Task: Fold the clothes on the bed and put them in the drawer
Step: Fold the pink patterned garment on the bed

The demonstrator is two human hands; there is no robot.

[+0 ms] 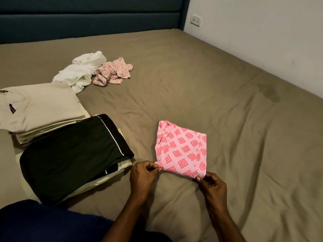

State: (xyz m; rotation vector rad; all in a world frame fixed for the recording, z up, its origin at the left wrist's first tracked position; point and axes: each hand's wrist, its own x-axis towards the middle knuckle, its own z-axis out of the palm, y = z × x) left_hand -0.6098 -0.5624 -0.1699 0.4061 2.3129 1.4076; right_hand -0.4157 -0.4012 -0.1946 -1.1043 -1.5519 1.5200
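Left hand (142, 173) and right hand (212, 185) are pinching the pink garment's (181, 149) near corners; it is lying folded on the bed (192, 88), long axis running away from the person.

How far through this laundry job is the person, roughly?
Partway, I'd say. Done: a folded cream stack and a folded black garment sit at the left of the bed. In hand: the left hand and right hand pinch the near corners of a pink patterned garment. Left: a crumpled white garment and a pink floral one. No drawer is in view.
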